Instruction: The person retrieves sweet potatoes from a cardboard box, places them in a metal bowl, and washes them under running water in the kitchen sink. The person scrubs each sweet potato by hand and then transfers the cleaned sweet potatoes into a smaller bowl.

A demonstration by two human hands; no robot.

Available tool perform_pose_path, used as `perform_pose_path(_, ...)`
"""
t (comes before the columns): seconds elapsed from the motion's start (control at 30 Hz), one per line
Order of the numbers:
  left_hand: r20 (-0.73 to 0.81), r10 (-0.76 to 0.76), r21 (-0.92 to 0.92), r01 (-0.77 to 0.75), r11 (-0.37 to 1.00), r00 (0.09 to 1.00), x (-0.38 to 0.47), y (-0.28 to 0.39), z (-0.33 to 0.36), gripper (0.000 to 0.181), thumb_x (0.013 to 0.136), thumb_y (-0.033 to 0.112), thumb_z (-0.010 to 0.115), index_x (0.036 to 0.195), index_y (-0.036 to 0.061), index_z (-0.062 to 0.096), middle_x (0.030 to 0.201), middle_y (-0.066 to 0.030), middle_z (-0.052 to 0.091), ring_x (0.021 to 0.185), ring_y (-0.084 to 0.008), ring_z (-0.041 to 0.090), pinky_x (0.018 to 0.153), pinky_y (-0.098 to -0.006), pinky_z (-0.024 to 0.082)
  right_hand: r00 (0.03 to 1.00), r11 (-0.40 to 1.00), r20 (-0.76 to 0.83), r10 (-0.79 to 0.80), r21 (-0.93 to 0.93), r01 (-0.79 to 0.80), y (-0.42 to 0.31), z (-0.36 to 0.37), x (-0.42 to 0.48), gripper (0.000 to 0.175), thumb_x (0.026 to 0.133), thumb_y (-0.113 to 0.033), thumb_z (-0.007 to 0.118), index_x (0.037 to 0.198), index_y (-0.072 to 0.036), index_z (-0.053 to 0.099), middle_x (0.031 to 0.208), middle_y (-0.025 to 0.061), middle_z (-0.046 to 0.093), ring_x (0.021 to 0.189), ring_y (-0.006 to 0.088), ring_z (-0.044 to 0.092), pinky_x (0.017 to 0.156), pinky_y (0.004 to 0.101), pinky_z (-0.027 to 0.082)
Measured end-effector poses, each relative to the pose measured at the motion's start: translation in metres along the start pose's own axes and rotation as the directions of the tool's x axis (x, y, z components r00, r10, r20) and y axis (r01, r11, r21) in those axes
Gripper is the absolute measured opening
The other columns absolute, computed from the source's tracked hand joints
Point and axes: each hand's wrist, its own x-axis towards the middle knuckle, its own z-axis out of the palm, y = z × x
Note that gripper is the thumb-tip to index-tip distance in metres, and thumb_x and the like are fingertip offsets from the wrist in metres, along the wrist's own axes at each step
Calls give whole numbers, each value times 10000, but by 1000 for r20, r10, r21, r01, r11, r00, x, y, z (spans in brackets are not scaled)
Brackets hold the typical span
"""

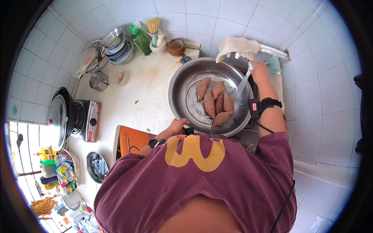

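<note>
A wide stainless steel basin (186, 96) holds several reddish-brown sweet potatoes (209, 103). My right hand (259, 72) is closed around the white end of a tap (250, 67) above the basin's far right rim. From it a stream of water (241, 86) runs down into the basin beside the sweet potatoes. At the near left rim, my left hand (177, 126) is curled around a short pale object with a dark end (188, 130). What that object is, and whether the fingers also grip the rim, I cannot tell.
Along the back wall stand stacked bowls (121, 52), a green pump bottle (141, 40), a mortar with pestle (158, 45) and a brown pot (176, 47). On the left are a metal mug (99, 81) and a portable gas stove (90, 121) with a lidded wok (59, 119). A cloth (237, 48) drapes the pipe.
</note>
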Motion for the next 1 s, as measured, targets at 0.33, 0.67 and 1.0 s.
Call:
perform_pose_path(0.33,2,-11,-20,11,1000,1000,2,0,2,363,757,311,706,806,-45,650,639,-88,567,487,-172,506,439,-349,381,998,998,-48,-33,43,35,7,9,2,420,781,-44,707,1171,-202,700,1030,141,614,989,346,614,832,433,520)
perform_pose_path(0.67,32,-44,-73,46,996,999,8,-6,1,334,775,315,707,775,-18,685,689,-59,622,549,-160,560,487,-335,429,994,997,-91,-56,56,61,9,12,4,366,794,-29,654,1109,-203,722,1018,149,622,964,355,622,825,442,519)
perform_pose_path(1.0,26,-9,4,9,1000,1000,13,-9,0,356,798,349,686,828,-5,711,731,-65,653,572,-155,577,510,-320,445,995,982,-49,-88,166,95,11,13,5,304,816,8,578,1013,-160,736,1119,116,646,1057,359,585,905,424,489)
